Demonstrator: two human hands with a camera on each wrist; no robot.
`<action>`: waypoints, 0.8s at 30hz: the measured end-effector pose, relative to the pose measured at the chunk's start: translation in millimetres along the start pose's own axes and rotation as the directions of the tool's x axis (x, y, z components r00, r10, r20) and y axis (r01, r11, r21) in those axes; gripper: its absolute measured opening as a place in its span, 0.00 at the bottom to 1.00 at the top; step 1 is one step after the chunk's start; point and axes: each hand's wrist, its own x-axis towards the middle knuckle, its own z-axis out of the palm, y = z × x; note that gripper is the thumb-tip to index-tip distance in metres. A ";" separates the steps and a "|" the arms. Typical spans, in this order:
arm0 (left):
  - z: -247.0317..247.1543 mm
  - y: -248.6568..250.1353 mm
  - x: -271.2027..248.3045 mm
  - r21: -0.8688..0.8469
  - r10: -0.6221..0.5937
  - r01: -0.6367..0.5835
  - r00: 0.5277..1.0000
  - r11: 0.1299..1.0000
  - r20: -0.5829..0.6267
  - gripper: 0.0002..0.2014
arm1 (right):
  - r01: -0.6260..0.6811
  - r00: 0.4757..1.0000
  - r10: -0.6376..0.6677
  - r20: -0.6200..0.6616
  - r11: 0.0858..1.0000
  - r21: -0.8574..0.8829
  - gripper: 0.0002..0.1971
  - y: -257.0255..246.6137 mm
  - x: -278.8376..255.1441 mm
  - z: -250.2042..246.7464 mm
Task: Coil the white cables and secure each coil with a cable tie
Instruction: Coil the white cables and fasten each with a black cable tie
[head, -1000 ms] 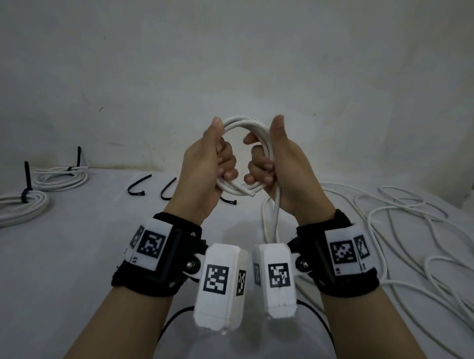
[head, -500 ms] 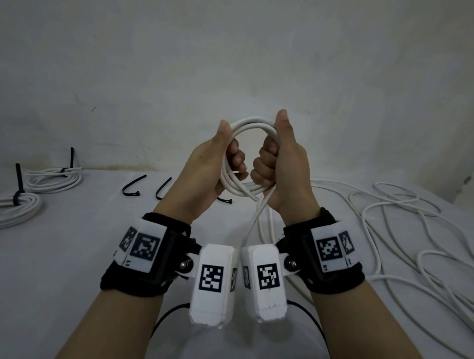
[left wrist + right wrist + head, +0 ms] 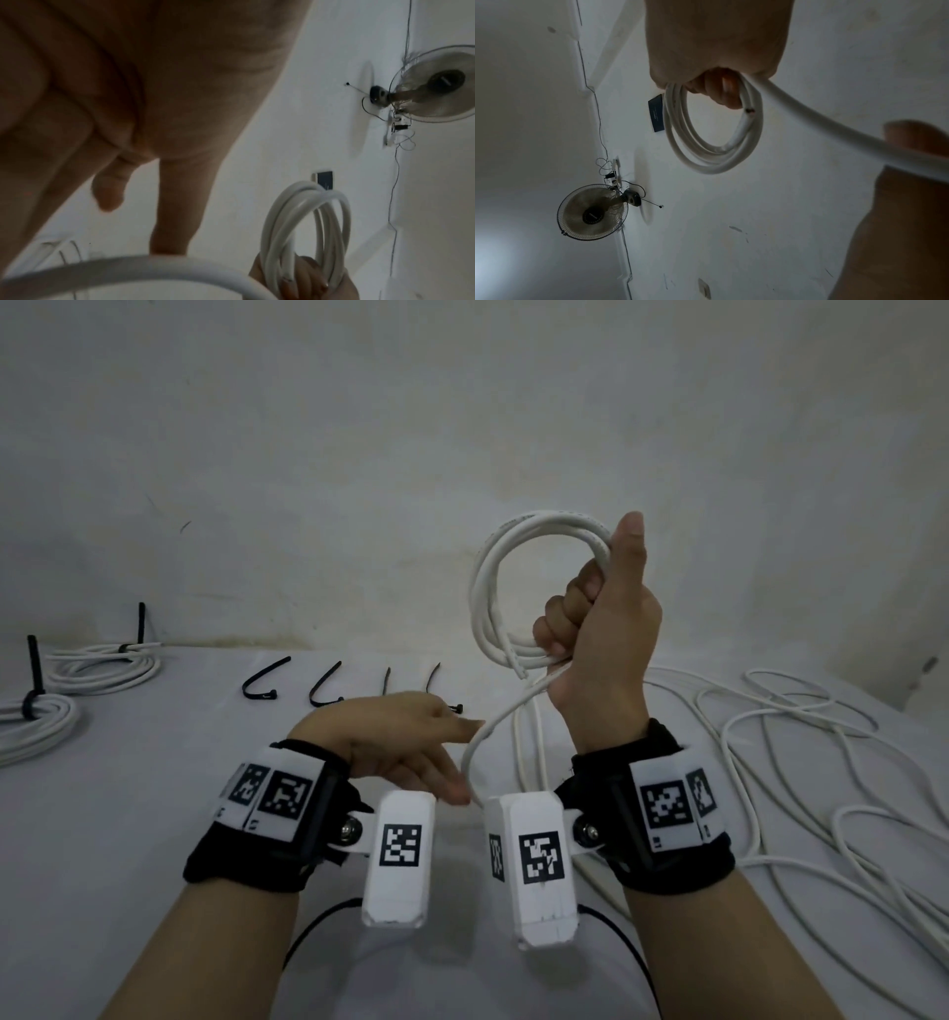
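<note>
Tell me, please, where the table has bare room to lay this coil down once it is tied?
Bare tabletop lies left of the left hand, between the tied coils and the loose cable ties. Right of the right hand, loose white cable crowds the surface.

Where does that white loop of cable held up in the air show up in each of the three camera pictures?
Head view: the cable coil is upper centre-right, gripped by the right hand.
Left wrist view: the cable coil is lower right, seen nearly edge-on.
Right wrist view: the cable coil hangs at centre, below the fingers.
Shared landmark: the right hand gripping the coil; both wrist views also show the wall fan.
</note>
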 end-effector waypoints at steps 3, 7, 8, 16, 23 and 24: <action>-4.5 -1.6 6.2 -0.267 0.085 -0.134 0.979 0.954 -0.187 0.10 | 0.020 1.000 -0.020 -0.018 1.000 0.012 0.27 -1.8 0.4 -0.4; -9.1 -1.3 13.2 -0.488 0.136 -0.367 0.886 0.792 -0.444 0.19 | 0.012 0.999 -0.012 -0.041 1.000 -0.006 0.27 1.1 -0.1 0.0; -10.2 0.0 13.7 -0.511 0.142 -0.412 0.862 0.754 -0.486 0.21 | 0.008 0.999 -0.008 -0.047 1.000 -0.014 0.27 3.0 -0.5 0.5; -14.2 9.4 -0.1 -0.374 0.328 -0.651 0.699 0.661 -0.636 0.09 | -0.079 0.988 0.074 -0.138 0.996 -0.035 0.27 11.8 2.4 -1.6; -16.7 16.5 -18.5 -0.146 0.493 -0.770 0.528 0.621 -0.691 0.08 | -0.207 0.977 0.200 -0.070 0.974 -0.096 0.26 15.9 -2.0 3.6; -15.9 17.2 -19.0 -0.128 0.504 -0.776 0.515 0.617 -0.693 0.08 | -0.216 0.976 0.211 -0.058 0.970 -0.112 0.26 17.5 -3.8 5.1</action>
